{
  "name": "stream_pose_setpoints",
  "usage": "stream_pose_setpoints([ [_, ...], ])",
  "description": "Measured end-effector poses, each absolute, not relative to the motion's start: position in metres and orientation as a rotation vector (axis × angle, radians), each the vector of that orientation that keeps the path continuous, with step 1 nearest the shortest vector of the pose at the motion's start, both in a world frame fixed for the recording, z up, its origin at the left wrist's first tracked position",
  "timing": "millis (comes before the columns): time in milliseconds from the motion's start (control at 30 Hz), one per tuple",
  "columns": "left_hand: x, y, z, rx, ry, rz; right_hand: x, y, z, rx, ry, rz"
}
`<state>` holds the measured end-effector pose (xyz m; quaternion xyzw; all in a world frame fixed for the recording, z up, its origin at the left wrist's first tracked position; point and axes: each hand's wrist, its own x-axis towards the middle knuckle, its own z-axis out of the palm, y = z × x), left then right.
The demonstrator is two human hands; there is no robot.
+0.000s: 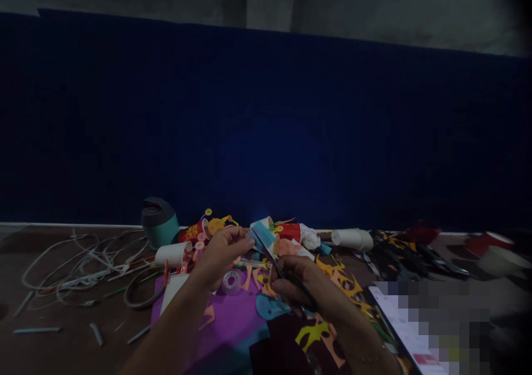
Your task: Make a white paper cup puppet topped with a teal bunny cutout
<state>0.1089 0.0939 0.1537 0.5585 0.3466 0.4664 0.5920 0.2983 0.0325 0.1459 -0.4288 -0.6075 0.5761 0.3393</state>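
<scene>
Left fingers (pixel 243 246) hold blue paper (pixel 263 232), right fingers (pixel 290 265) scissors (pixel 270 256); cup (pixel 168 255) tipped.

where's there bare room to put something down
Front left, brown tabletop this side of the short sticks; a small patch of purple sheet in front of the tape roll. Crowded: along the blue partition, among the cups.

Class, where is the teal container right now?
In the head view, the teal container sits left of centre, between the white cables and a red cup.

Head-worn view, facing forward and down
</scene>
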Motion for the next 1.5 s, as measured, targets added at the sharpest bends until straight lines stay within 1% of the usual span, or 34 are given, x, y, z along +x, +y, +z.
stream_pose_setpoints([
  [433,0.1122,0.0953,0.1530,1.291,0.837,1.091,0.2988,0.0350,0.1459,-1.186,-1.534,1.519],
  [700,0.1111,0.0953,0.1530,1.373,0.857,1.066,0.2979,0.0352,0.1451,-1.107,-1.545,1.564],
  [1233,0.1126,0.0959,0.1516,1.335,0.862,1.084,0.2927,0.0358,0.1466,-1.133,-1.480,1.508],
  [1500,0.1123,0.0977,0.1481,1.430,0.913,1.049,0.2941,0.0370,0.1433,-1.099,-1.526,1.560],
])
